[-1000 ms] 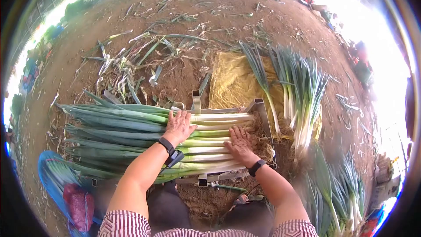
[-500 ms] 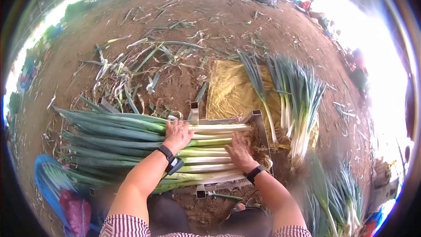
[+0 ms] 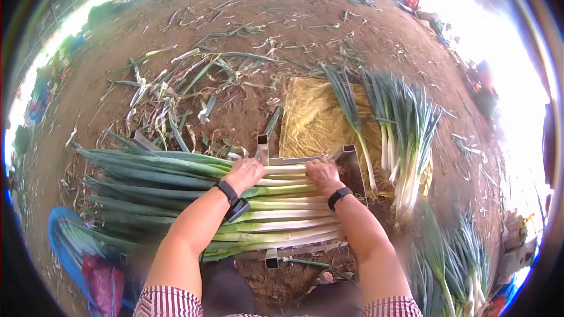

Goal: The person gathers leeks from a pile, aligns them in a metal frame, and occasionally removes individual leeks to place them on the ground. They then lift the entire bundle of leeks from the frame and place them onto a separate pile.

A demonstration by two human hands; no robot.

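Observation:
A row of long green onions (image 3: 288, 204) lies crosswise before me in a metal frame (image 3: 355, 176), dark leaves to the left and white stems to the right. My left hand (image 3: 247, 174) curls over the farthest stems, where green turns pale, beside an upright post (image 3: 262, 148). Farther right, my right hand (image 3: 323, 175) is closed round the same far stems near their root ends. Its fingertips are tucked down at the far side, and the roots there are mostly hidden behind it.
On a yellow sheet (image 3: 305, 117) beyond the frame lie more green onions (image 3: 405, 135). Another bunch (image 3: 452, 258) is at lower right. A blue container (image 3: 64, 246) with a purple-red sack (image 3: 103, 285) is at lower left. Leaf scraps (image 3: 170, 91) litter the dirt floor (image 3: 235, 105).
My right hand has moved away from me, from spread over the middle root ends to closed at the far stems. My left hand has shifted slightly right, its fingers now curled more.

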